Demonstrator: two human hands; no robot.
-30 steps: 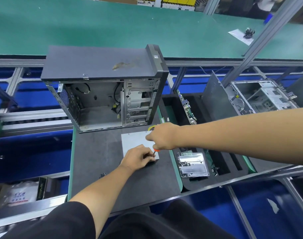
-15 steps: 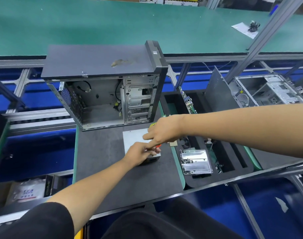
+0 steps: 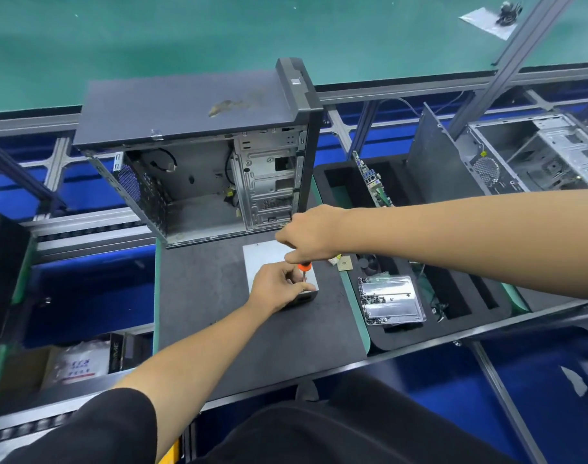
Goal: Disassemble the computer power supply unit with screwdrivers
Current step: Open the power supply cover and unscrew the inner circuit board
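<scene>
A grey metal power supply unit (image 3: 264,257) lies flat on the dark work mat (image 3: 202,296), just in front of an open computer case (image 3: 199,155). My right hand (image 3: 307,234) grips an orange-handled screwdriver (image 3: 304,266) that stands upright, tip down on the unit's near right corner. My left hand (image 3: 276,288) rests on the unit's near edge, its fingers pinching the screwdriver shaft close to the tip. The screw itself is hidden by my fingers.
A metal tray (image 3: 396,304) with several loose screws sits in a black foam holder (image 3: 460,296) to the right. A circuit board (image 3: 373,179) stands upright in that foam. A second stripped case (image 3: 533,152) is at the far right. A green table (image 3: 219,35) stretches behind.
The view shifted slightly. My right hand rose a little, exposing the orange handle, and my left hand's fingers closed in around the shaft.
</scene>
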